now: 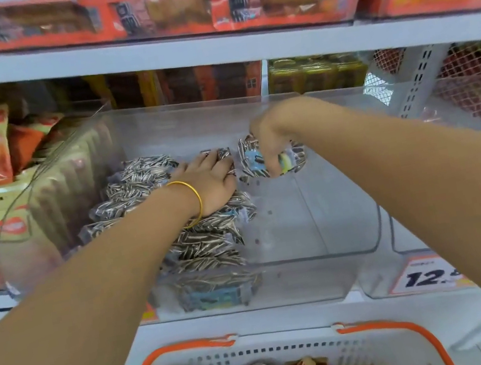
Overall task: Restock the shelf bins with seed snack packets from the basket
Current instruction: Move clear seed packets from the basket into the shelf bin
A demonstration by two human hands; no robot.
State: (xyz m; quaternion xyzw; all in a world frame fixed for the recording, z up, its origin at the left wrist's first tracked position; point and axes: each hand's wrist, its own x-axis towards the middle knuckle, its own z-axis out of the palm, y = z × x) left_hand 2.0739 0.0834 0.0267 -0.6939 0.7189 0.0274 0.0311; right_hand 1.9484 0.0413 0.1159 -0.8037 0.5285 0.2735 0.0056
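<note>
Left hand (210, 184) lies flat, fingers straight, on sunflower seed packets (202, 243) in the clear bin (321, 229); right hand (268, 138) grips a blue-labelled packet (256, 161); price tag (427, 276) shows 12

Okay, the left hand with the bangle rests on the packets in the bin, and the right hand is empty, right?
No. The head view shows the right hand gripping a seed packet, not empty. The left hand with the bangle does rest on the packets in the bin.
</note>
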